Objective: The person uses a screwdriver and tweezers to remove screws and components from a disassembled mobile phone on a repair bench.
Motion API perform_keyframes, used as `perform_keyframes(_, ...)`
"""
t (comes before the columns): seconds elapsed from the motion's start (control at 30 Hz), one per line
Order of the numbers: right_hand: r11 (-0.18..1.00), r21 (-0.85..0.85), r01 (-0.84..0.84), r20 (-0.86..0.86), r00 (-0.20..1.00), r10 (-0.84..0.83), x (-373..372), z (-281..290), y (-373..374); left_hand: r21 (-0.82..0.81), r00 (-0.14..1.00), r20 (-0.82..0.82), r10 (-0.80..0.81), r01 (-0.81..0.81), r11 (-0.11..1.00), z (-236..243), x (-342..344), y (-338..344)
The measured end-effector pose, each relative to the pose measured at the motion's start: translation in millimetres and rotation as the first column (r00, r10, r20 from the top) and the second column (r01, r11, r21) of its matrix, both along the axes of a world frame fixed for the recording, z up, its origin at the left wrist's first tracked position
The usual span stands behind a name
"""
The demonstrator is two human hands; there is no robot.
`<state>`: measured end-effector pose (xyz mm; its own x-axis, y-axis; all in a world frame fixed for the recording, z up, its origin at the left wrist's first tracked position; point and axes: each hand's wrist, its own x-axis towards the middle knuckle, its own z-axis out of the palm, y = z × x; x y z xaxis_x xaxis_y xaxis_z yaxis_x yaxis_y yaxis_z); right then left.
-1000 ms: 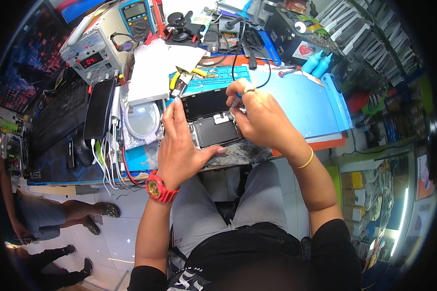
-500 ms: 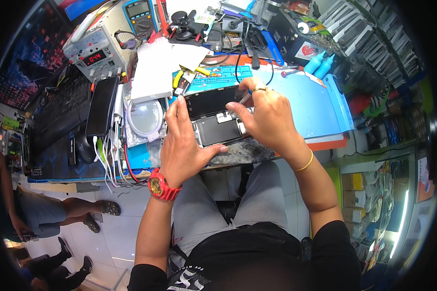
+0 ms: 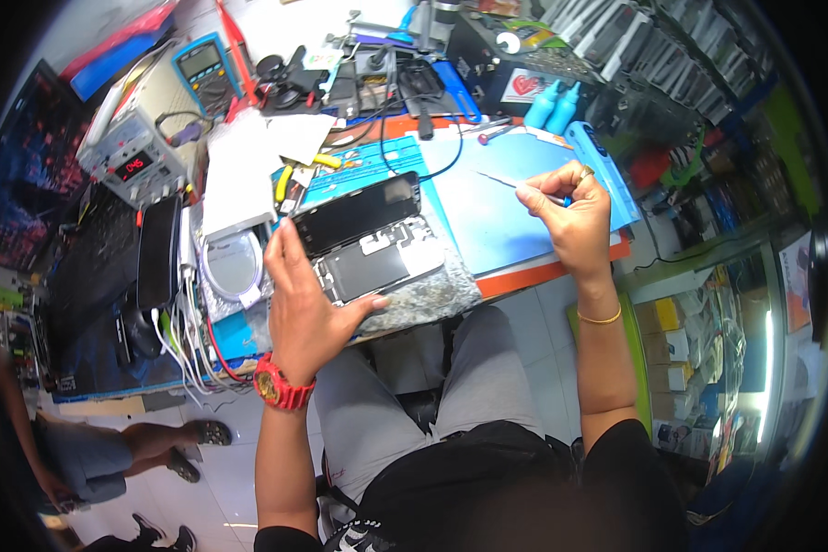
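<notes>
An opened smartphone (image 3: 368, 271) lies before me, its battery and inner parts facing up. Its dark screen panel (image 3: 354, 216) is tilted up along the far side. My left hand (image 3: 308, 294) steadies the phone from the left, fingers at the screen panel's left end and thumb along the near edge. Off to the right, my right hand (image 3: 575, 216) is above the blue mat (image 3: 488, 221), apart from the phone. It pinches a thin screwdriver (image 3: 499, 180) whose slim dark shaft points left; the fingers cover most of the handle.
Behind the phone are a blue parts tray (image 3: 368, 172) and yellow-handled pliers (image 3: 283, 184). A power supply (image 3: 133, 152), another phone (image 3: 159, 253) and white cables (image 3: 186, 340) stand left. Two blue bottles (image 3: 552, 106) stand far right. Other people's legs (image 3: 161, 442) show at lower left.
My right hand has drawn away from the phone to the right, and the screwdriver's shaft now shows. My left hand stays at the phone. The whole view has shifted.
</notes>
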<state>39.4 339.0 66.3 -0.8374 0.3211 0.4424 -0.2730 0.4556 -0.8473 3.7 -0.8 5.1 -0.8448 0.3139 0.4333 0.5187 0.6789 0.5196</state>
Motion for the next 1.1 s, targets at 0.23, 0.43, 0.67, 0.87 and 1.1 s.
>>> perform_keyframes(0.23, 0.920, 0.371, 0.129, 0.077, 0.983, -0.169, 3, -38, 55, 0.021, 1.000, 0.010, 0.001, -0.002, 1.000, 0, 0, 4)
perform_keyframes(0.43, 0.812, 0.584, -0.003, 0.244, 0.954, -0.172, -10, -32, 39, 0.021, 1.000, 0.028, 0.001, -0.001, 1.000, -2, 0, 1)
perform_keyframes(0.67, 0.733, 0.673, -0.099, 0.266, 0.957, -0.115, -23, -28, 35, 0.019, 1.000, 0.016, 0.000, -0.001, 1.000, -2, 0, 0)
perform_keyframes(0.87, 0.658, 0.716, -0.234, 0.400, 0.910, -0.112, -30, -18, 39, 0.025, 1.000, 0.010, -0.002, 0.001, 1.000, -3, 0, 1)
perform_keyframes(1.1, 0.439, 0.734, -0.518, 0.597, 0.801, -0.052, -57, 11, 44, 0.006, 1.000, -0.008, 0.000, 0.000, 1.000, -3, -1, 0)
